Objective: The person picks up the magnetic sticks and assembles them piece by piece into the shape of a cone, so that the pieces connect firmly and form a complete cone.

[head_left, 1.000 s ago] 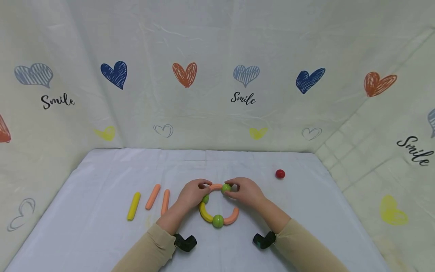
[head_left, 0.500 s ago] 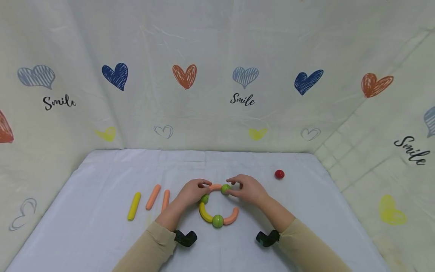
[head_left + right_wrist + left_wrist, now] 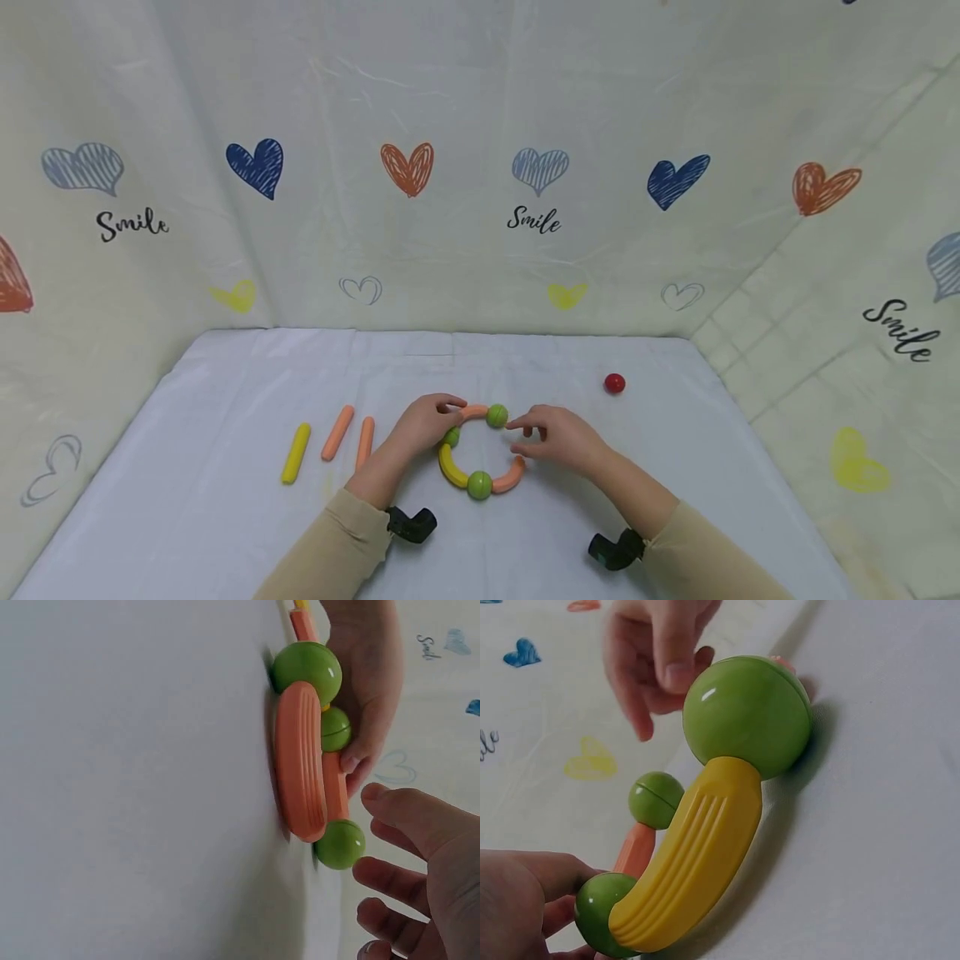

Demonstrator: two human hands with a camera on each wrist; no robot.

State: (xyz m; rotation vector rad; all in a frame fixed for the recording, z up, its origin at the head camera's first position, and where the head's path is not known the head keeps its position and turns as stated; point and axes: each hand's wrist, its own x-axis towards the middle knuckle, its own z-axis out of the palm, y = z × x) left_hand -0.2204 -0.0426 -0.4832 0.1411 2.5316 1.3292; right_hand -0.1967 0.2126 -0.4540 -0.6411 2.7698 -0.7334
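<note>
An incomplete ring of toy pieces lies on the white cloth, its gap on the right. My left hand (image 3: 420, 425) pinches the far orange curved rod (image 3: 474, 412), between a left green ball (image 3: 451, 437) and a far green ball (image 3: 497, 416). Along the near side run a yellow curved rod (image 3: 452, 467), a third green ball (image 3: 480, 485) and another orange curved rod (image 3: 510, 477). Fingers spread and holding nothing, my right hand (image 3: 450, 877) hovers by the gap. In the left wrist view, the yellow rod (image 3: 697, 855) meets the near ball (image 3: 746, 716).
Left of the ring lie a straight yellow stick (image 3: 296, 454) and two straight orange sticks (image 3: 337, 433), one partly behind the left forearm. A red ball (image 3: 615, 383) sits at the far right. A heart-printed sheet (image 3: 457, 250) rises behind the table.
My right hand has let go of the far green ball and moved right and nearer. My left hand stays on the orange curved rod.
</note>
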